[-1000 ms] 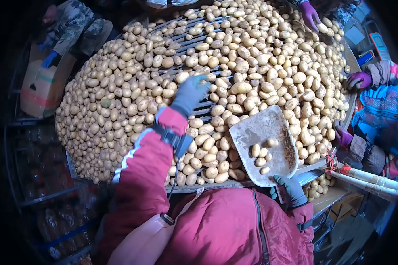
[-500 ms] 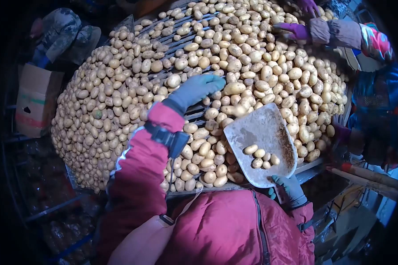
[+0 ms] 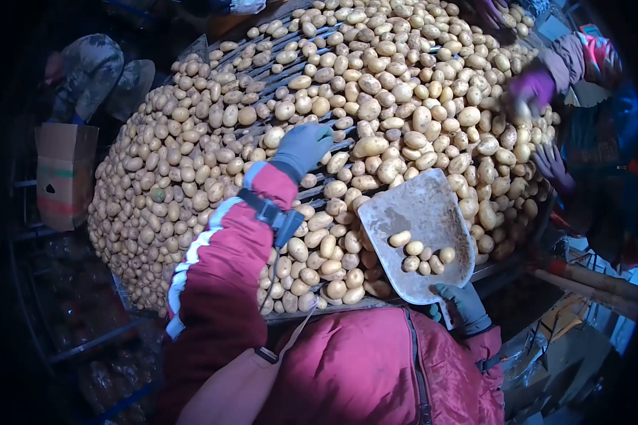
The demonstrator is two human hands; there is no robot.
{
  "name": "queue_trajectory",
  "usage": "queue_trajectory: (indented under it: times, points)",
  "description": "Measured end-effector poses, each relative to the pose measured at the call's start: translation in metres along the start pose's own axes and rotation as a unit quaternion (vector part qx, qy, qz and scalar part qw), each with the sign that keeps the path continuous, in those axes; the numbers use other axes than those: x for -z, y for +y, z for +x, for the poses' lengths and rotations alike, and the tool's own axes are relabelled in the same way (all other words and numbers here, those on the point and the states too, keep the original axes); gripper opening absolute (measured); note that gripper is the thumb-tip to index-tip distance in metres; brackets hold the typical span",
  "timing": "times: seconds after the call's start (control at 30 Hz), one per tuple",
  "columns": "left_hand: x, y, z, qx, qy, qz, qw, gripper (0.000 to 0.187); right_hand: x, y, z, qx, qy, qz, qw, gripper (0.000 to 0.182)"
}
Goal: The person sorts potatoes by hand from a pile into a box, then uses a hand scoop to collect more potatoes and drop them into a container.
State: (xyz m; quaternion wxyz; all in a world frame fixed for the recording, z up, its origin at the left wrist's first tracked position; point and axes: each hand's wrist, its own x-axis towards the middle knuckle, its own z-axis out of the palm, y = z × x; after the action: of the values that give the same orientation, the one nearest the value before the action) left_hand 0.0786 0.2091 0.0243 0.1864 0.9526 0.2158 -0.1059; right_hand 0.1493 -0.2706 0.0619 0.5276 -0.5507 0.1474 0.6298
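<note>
My left hand point(image 3: 305, 147), in a grey-green glove, is over the middle of the potato pile point(image 3: 213, 152). Its fingers are bent and close together, their tips down among the potatoes. What they hold, if anything, is hidden. At the near right, my right hand point(image 3: 465, 306), gloved alike, is closed round the short handle of a scoop point(image 3: 443, 205). The scoop is worn and dirty, its wide mouth resting against the pile. Several small potatoes point(image 3: 425, 255) lie in its pan.
Dark slats point(image 3: 280, 74) show between the potatoes. At the right, a co-worker's purple-gloved hands point(image 3: 534, 92) are at the pile's edge. A cardboard box point(image 3: 60, 177) stands at the left, below a person's camouflage-clad legs point(image 3: 92, 71). Wooden poles point(image 3: 595, 283) lie at the lower right.
My left hand has moved left, away from the scoop, and its fingers are more bent. A blurred potato near the scoop's mouth is gone; the scoop holds one more. The co-worker's hand has pulled right.
</note>
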Motion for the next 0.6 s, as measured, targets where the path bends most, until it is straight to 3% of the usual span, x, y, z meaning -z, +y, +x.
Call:
queue_trajectory:
  times: [0.03,0.07,0.23,0.3,0.37,0.47,0.57,0.6]
  points:
    - [-0.006,0.01,0.007,-0.002,0.102,-0.024,0.995,0.03,-0.003,-0.001,0.0,0.009,0.002,0.008,1.0,0.049]
    - [-0.02,0.014,0.015,-0.002,0.122,0.022,0.992,0.028,-0.005,-0.002,0.001,0.017,0.005,0.016,1.0,0.052]
    - [-0.05,0.029,0.029,0.033,0.158,0.054,0.985,0.03,-0.003,0.005,0.004,0.025,0.022,0.027,0.999,0.056]
    - [-0.049,0.041,0.026,0.098,0.156,0.1,0.978,0.031,-0.004,0.003,0.004,0.046,0.007,0.031,0.998,0.057]
    - [-0.062,0.032,0.023,0.062,0.199,0.071,0.975,0.03,-0.005,-0.004,-0.001,-0.027,0.029,0.031,0.999,0.06]
    - [-0.056,0.028,0.014,0.069,0.148,-0.01,0.987,0.023,-0.002,-0.001,0.003,-0.005,0.022,0.015,1.0,0.061]
    - [-0.031,0.021,0.024,0.099,0.147,-0.028,0.984,0.029,-0.003,0.002,0.004,0.021,0.012,0.045,0.999,0.061]
    - [-0.026,0.02,0.029,0.098,0.193,-0.034,0.976,0.024,-0.002,0.005,0.004,0.015,0.013,0.046,0.999,0.061]
